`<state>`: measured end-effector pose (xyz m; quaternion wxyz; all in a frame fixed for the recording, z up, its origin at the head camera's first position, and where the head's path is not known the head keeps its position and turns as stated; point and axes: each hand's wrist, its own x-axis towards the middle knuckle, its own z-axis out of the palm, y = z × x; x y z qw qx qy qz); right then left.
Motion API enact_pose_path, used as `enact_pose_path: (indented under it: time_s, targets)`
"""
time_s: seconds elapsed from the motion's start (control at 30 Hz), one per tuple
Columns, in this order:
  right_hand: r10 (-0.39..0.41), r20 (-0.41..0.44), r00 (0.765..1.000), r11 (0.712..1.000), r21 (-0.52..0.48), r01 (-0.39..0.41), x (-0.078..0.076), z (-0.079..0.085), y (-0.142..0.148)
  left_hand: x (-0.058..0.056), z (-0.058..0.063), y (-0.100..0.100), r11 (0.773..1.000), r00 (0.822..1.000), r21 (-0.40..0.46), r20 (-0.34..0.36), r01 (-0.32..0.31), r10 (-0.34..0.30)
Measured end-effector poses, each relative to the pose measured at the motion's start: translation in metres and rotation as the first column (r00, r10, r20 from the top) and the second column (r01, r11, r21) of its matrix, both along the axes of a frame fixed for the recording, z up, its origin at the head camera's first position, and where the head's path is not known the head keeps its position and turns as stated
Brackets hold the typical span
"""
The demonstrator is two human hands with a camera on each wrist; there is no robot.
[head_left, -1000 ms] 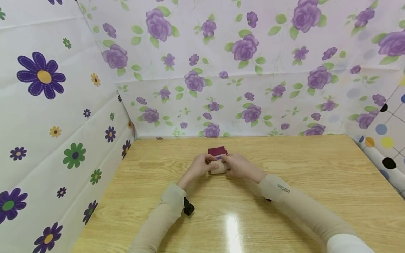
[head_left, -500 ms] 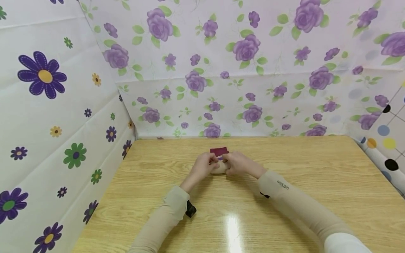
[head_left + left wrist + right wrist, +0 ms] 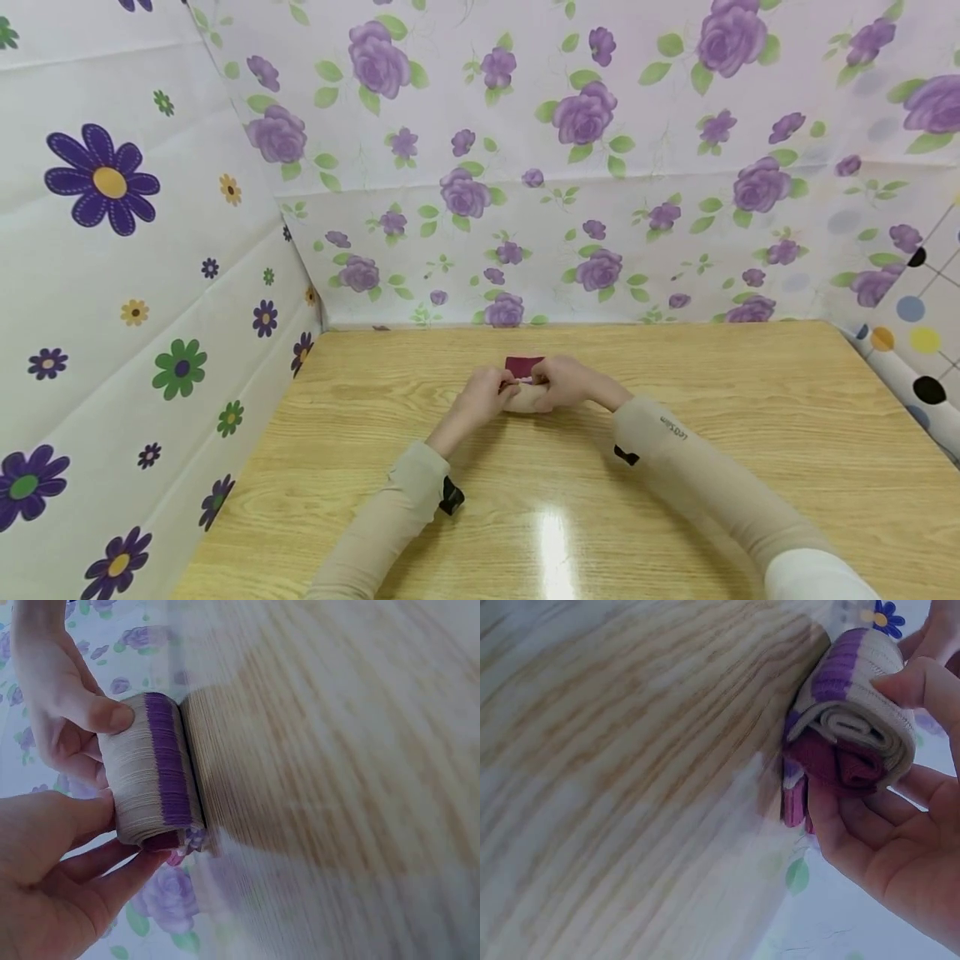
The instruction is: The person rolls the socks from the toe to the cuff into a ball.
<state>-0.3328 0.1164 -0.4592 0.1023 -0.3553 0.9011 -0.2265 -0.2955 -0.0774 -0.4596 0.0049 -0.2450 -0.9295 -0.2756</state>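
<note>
A rolled-up knit sock (image 3: 525, 400), beige with a purple band and maroon parts, lies on the table between both hands. My left hand (image 3: 478, 396) grips its left end; in the left wrist view the thumb and fingers pinch the beige fabric by the edge. On the other end, my right hand (image 3: 573, 382) holds the roll, its thumb on top and fingers curled beneath, as the right wrist view shows. There the coiled end (image 3: 851, 724) shows beige layers over maroon folds. A flat maroon part (image 3: 521, 365) extends beyond the roll on the far side.
The wooden table (image 3: 675, 467) spreads around the hands. Behind it hangs a rose-patterned cloth (image 3: 637, 208), and a daisy-patterned cloth (image 3: 180, 275) closes the left side. A dotted cloth (image 3: 915, 358) borders the right edge.
Both hands have shifted slightly right with the sock. The beige roll has turned toward the far side, and less of the purple band and maroon part shows in the head view.
</note>
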Motion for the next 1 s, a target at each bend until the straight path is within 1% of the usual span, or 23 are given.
enact_pose_path:
  time_s: [0.1,0.2,0.3,0.4,0.5,0.57,0.63,0.67,0.73,0.8,0.87,0.93,1.0]
  targets:
    - [-0.009,0.048,0.999,1.000,-0.014,0.010,-0.001,0.000,0.001,0.001,0.000,0.001,0.996,1.000,-0.082,0.006,0.031,-0.031]
    - [-0.018,0.092,0.996,0.999,-0.036,0.021,-0.003,0.001,0.002,0.000,0.000,0.001,0.990,0.998,-0.125,0.018,0.064,-0.062]
    - [-0.036,0.138,0.990,0.998,-0.054,0.044,-0.005,0.003,0.003,-0.004,0.001,0.001,0.989,0.996,-0.119,0.033,0.086,-0.082]
    - [-0.058,0.171,0.984,0.996,-0.061,0.069,-0.006,0.003,0.004,-0.009,-0.001,0.002,0.989,0.996,-0.114,0.034,0.089,-0.086]
    - [-0.079,0.186,0.979,0.993,-0.067,0.093,-0.005,0.001,0.004,-0.013,-0.002,0.003,0.988,0.996,-0.125,0.022,0.093,-0.091]
    - [-0.108,0.199,0.974,0.989,-0.076,0.125,-0.002,0.001,0.004,-0.014,-0.002,0.004,0.985,0.995,-0.139,0.014,0.099,-0.098]
    - [-0.145,0.195,0.970,0.983,-0.079,0.163,0.001,0.001,0.004,-0.015,-0.001,0.005,0.984,0.994,-0.144,0.015,0.106,-0.105]
    - [-0.168,0.184,0.969,0.980,-0.073,0.184,0.003,0.001,0.004,-0.016,0.000,0.006,0.983,0.994,-0.149,0.021,0.107,-0.106]
    - [-0.210,0.132,0.969,0.974,-0.056,0.219,0.007,0.003,0.001,-0.016,0.002,0.007,0.982,0.994,-0.154,0.041,0.108,-0.103]
    - [-0.251,0.042,0.967,0.967,-0.031,0.252,0.012,0.003,-0.002,-0.017,0.004,0.008,0.981,0.993,-0.164,0.064,0.106,-0.097]
    - [-0.288,-0.058,0.956,0.958,-0.016,0.287,0.018,0.003,-0.005,-0.017,0.006,0.009,0.979,0.992,-0.178,0.088,0.104,-0.089]
    - [-0.313,-0.133,0.940,0.950,-0.031,0.312,0.023,0.003,-0.008,-0.019,0.006,0.008,0.977,0.990,-0.185,0.108,0.105,-0.086]
    - [-0.322,-0.192,0.927,0.947,-0.055,0.317,0.028,0.002,-0.010,-0.021,0.006,0.007,0.977,0.988,-0.186,0.129,0.102,-0.079]
